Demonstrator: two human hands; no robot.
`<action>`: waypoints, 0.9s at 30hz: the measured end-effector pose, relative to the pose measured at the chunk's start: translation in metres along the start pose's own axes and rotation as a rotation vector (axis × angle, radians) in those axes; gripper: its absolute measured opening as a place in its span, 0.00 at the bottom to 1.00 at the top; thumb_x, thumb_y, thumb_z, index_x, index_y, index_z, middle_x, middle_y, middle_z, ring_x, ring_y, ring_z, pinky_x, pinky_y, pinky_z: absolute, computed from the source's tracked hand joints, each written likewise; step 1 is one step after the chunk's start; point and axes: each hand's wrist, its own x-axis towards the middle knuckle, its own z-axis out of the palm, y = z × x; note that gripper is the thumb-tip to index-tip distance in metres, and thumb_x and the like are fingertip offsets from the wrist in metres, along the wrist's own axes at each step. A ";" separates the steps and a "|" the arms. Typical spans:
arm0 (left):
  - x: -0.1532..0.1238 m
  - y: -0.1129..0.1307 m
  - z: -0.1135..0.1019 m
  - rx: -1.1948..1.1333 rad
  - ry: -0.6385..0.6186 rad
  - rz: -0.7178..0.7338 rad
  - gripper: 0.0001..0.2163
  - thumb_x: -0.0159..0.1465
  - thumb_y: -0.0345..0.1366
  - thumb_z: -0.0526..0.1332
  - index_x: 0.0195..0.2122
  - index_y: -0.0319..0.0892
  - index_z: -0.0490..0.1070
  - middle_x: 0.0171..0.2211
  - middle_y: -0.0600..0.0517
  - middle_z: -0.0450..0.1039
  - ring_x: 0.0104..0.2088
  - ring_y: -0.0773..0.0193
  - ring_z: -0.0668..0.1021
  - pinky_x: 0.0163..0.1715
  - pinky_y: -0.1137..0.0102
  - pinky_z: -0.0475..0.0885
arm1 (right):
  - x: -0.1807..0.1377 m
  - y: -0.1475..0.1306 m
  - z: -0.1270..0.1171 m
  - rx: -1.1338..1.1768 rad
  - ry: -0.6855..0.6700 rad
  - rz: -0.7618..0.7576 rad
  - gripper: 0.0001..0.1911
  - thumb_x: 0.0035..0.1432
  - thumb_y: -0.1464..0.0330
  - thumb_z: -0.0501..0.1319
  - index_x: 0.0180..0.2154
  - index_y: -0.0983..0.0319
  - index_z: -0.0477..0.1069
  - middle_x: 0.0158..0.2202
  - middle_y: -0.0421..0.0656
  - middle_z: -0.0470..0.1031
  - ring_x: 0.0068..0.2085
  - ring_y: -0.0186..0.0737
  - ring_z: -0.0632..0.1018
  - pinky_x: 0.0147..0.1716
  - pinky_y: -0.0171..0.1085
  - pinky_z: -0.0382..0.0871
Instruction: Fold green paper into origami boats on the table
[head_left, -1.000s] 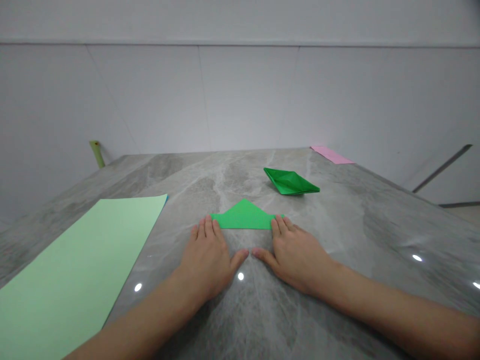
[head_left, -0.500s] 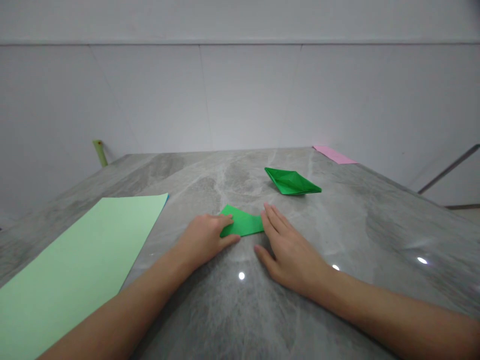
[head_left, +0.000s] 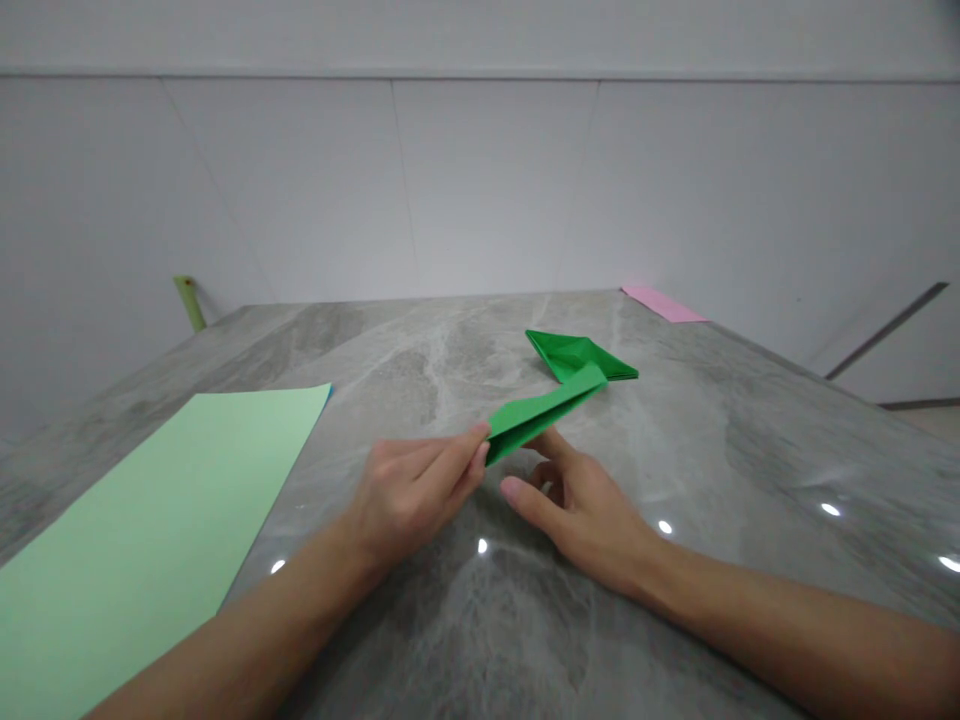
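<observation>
My left hand pinches the near end of a folded green paper between thumb and fingers. The paper is lifted and slants up to the right, with its layered slit facing me. My right hand is just below and right of the paper, thumb apart from the curled fingers. Its index fingertip is hidden behind the paper, so I cannot tell whether it touches. Behind the raised end lies a green paper boat on the table, partly covered by it.
A stack of light green paper sheets lies at the left on the grey marbled table. Pink paper rests at the far right edge. A yellow-green strip stands beyond the far left edge, near the white wall.
The folded green paper has come up off the table and turned, held by my left hand. My right hand no longer lies flat on its right end; its fingers have curled.
</observation>
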 end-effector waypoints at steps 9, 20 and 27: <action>0.004 0.002 -0.004 -0.067 -0.039 0.242 0.17 0.66 0.25 0.58 0.56 0.30 0.64 0.44 0.40 0.80 0.45 0.59 0.82 0.45 0.70 0.80 | -0.001 0.007 0.008 0.073 0.042 0.024 0.19 0.59 0.56 0.59 0.47 0.61 0.65 0.40 0.46 0.78 0.37 0.43 0.78 0.33 0.41 0.72; 0.008 0.002 -0.001 -0.033 -0.003 0.273 0.15 0.65 0.25 0.59 0.53 0.28 0.67 0.44 0.40 0.79 0.45 0.58 0.82 0.46 0.68 0.79 | 0.001 0.017 0.008 0.131 0.042 -0.041 0.11 0.62 0.61 0.53 0.36 0.61 0.68 0.32 0.44 0.75 0.31 0.40 0.74 0.29 0.39 0.67; 0.008 0.003 0.000 -0.037 -0.024 0.287 0.15 0.64 0.27 0.62 0.52 0.32 0.69 0.44 0.43 0.80 0.47 0.56 0.81 0.46 0.65 0.80 | 0.001 0.013 0.008 0.210 0.049 -0.125 0.10 0.61 0.65 0.52 0.31 0.61 0.69 0.28 0.41 0.73 0.27 0.38 0.72 0.28 0.38 0.65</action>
